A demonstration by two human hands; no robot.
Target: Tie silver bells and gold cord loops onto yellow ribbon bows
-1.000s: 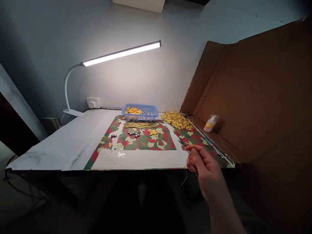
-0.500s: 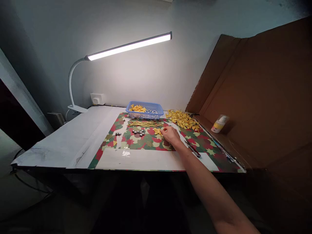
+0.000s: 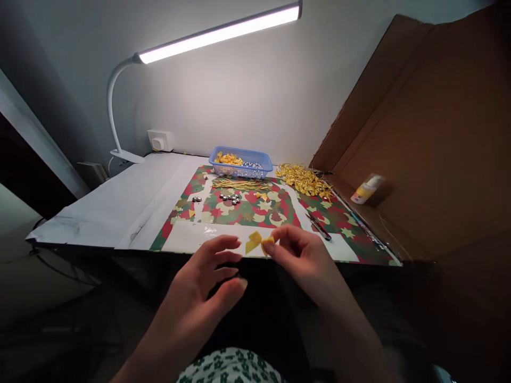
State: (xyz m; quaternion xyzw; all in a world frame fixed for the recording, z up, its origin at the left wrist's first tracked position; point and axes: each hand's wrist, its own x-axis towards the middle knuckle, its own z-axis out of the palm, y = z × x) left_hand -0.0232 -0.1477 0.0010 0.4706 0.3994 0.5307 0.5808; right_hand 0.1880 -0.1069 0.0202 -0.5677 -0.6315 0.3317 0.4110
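A small yellow ribbon bow (image 3: 255,242) is pinched between the thumb and fingers of my right hand (image 3: 301,260), just over the table's front edge. My left hand (image 3: 202,287) is open to the left of the bow, thumb and fingers apart, not touching it. A few more yellow bows (image 3: 262,196) lie on the patterned mat (image 3: 247,213). Silver bells (image 3: 230,199) sit in a small cluster left of them, with a smaller group (image 3: 197,199) farther left. Behind these lies a bundle of yellow cords (image 3: 239,184).
A blue basket (image 3: 241,165) at the back holds yellow bows and silver bells. A heap of yellow bows with cords (image 3: 305,181) lies right of it. Scissors (image 3: 318,226) rest on the right. A bottle (image 3: 367,189) stands by the cardboard wall (image 3: 419,133). A lamp (image 3: 223,34) hangs above.
My right hand has lifted a yellow bow off the mat and drawn it back to the front edge. My left hand has come into view beside it. The camera view has shifted.
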